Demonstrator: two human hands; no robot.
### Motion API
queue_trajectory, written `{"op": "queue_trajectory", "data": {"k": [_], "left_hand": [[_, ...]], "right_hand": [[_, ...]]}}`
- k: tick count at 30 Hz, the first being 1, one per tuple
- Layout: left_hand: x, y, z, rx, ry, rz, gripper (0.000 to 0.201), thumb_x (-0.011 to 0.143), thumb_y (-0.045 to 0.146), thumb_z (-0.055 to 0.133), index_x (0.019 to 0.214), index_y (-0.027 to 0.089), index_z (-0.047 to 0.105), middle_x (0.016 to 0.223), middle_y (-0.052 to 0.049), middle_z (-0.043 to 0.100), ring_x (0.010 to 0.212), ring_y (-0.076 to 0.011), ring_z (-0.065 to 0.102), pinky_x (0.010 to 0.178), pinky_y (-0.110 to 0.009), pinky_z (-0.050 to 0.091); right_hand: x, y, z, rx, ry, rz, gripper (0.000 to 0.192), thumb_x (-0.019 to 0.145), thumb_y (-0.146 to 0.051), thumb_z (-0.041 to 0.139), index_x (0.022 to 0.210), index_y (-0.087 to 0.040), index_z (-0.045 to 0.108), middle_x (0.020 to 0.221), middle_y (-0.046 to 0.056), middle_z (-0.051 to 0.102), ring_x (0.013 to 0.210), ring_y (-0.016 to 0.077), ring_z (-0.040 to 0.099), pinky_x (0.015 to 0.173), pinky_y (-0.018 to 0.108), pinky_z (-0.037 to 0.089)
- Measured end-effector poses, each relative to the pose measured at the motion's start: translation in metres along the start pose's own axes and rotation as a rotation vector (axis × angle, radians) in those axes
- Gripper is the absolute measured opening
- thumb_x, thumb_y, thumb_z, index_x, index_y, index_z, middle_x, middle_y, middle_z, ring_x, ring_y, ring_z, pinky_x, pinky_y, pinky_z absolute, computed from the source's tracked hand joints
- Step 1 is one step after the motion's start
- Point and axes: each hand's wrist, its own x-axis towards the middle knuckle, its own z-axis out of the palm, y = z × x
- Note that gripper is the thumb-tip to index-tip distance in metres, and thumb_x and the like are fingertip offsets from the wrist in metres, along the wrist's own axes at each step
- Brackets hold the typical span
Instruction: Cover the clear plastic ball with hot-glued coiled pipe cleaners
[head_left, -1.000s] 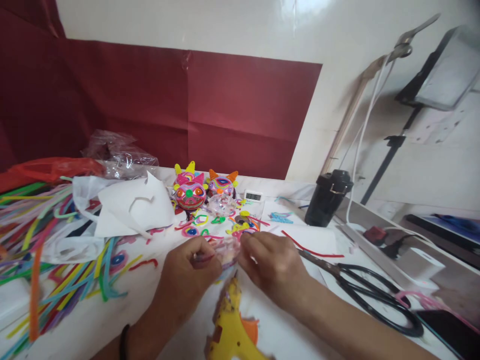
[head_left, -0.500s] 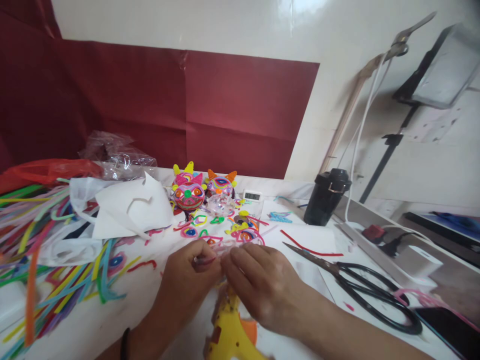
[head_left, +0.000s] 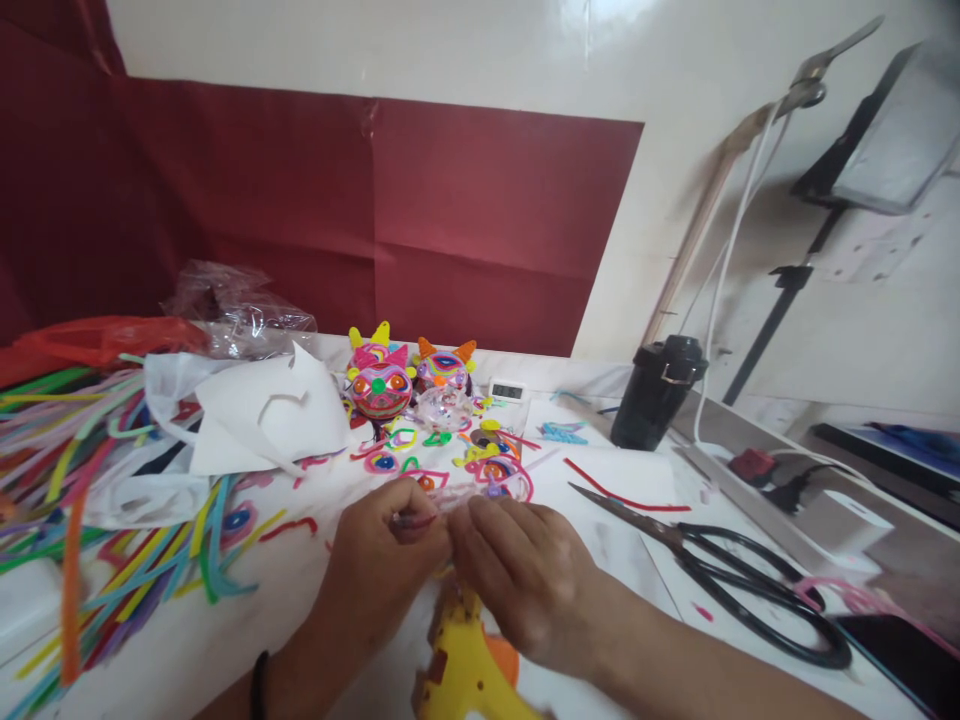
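Near the middle of the table my left hand (head_left: 386,560) and my right hand (head_left: 525,570) meet, fingers pinched and fingertips together. A thin piece with a reddish end pokes out of my left fist; its kind is unclear. What lies between the right fingertips is hidden. Just beyond them, a pink loop (head_left: 525,482) of fuzzy stem encircles part of an eye-like coil. A yellow glue gun (head_left: 469,665) with an orange trigger rests under my hands, its nozzle end partly covered. Farther back stand decorated round masks, among them a pink-horned one (head_left: 380,384).
Colourful pipe cleaners (head_left: 142,570) and cut white paper (head_left: 262,415) cover the left side. On the right lie large black-handled scissors (head_left: 739,560), a red stem (head_left: 622,492) and a phone (head_left: 900,650). A black bottle (head_left: 654,395) and a small digital clock (head_left: 508,390) stand behind.
The whole view has shifted slightly. Both hands stay pinched together in nearly the same pose, and nothing has visibly been let go.
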Motion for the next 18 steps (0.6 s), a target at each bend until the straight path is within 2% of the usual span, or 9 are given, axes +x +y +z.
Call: {"op": "queue_trajectory", "data": {"k": [10,18], "left_hand": [[-0.0018,-0.0002,0.0014,0.036,0.023,0.022,0.016,0.058,0.025,0.049,0.049,0.022,0.038,0.048,0.007,0.034,0.049,-0.0102,0.034,0.046,-0.023,0.027],[-0.0004,-0.0012,0.0022,0.012,0.041,0.018,0.013,0.056,0.024,0.049,0.048,0.022,0.039,0.048,0.008,0.034,0.049,-0.0104,0.033,0.046,-0.023,0.026]], "right_hand": [[-0.0028,-0.0017,0.0073,0.017,0.015,0.056,0.029,0.094,-0.011,0.037,0.088,-0.005,0.065,0.067,0.009,0.060,0.056,0.0203,0.050,0.045,0.032,0.034],[-0.0039,-0.0003,0.0077,0.116,0.007,0.096,0.026,0.096,-0.011,0.037,0.089,-0.009,0.062,0.066,0.006,0.059,0.056,0.0188,0.051,0.046,0.031,0.037]]}}
